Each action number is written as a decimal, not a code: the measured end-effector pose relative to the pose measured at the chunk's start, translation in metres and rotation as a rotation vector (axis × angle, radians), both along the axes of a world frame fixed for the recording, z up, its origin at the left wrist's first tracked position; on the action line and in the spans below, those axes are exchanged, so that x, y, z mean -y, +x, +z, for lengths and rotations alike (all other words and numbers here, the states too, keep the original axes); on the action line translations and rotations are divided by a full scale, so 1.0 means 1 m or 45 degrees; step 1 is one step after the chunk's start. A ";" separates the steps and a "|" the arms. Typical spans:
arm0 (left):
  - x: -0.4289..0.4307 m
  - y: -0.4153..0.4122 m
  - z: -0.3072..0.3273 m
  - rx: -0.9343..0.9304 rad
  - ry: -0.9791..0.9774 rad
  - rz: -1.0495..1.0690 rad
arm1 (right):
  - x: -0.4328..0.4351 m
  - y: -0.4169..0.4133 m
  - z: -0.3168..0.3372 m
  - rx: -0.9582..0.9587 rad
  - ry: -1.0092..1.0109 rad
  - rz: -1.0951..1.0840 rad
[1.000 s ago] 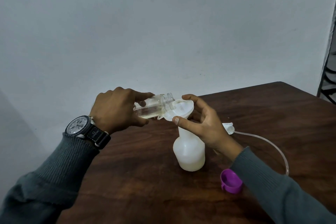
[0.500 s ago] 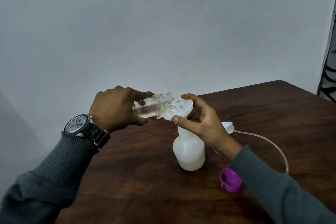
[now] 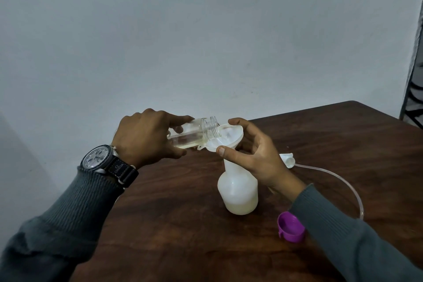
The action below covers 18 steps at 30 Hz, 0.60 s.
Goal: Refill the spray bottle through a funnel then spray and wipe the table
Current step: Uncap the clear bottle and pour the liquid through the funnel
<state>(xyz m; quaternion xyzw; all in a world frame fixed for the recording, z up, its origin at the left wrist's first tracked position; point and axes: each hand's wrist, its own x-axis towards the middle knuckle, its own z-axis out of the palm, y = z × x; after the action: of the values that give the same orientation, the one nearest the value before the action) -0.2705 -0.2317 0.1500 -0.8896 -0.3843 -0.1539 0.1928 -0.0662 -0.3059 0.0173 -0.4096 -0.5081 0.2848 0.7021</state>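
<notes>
Left fingers grip tipped jar, pale liquid inside; right fingers pinch funnel atop part-filled spray bottle.

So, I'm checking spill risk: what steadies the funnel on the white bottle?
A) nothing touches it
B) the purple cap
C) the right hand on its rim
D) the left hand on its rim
C: the right hand holds the funnel rim, while the left hand tilts the clear jar into it.
</notes>
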 end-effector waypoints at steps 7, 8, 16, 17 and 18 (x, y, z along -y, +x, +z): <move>0.000 -0.001 0.000 0.001 0.001 -0.005 | 0.002 0.000 0.001 -0.002 0.001 0.006; 0.000 -0.001 0.000 0.000 -0.001 -0.003 | 0.002 0.000 0.001 -0.004 0.002 0.008; 0.000 -0.001 0.000 -0.008 -0.021 0.006 | 0.003 0.000 0.001 -0.002 0.014 0.014; 0.000 -0.001 0.000 -0.005 -0.018 0.007 | 0.002 0.000 0.001 -0.004 0.017 0.016; 0.000 -0.001 0.000 -0.001 -0.018 0.010 | 0.002 0.000 0.001 -0.007 0.020 0.019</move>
<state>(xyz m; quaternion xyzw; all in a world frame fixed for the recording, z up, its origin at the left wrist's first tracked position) -0.2720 -0.2317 0.1498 -0.8895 -0.3887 -0.1503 0.1872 -0.0661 -0.3081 0.0185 -0.3994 -0.5116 0.2872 0.7045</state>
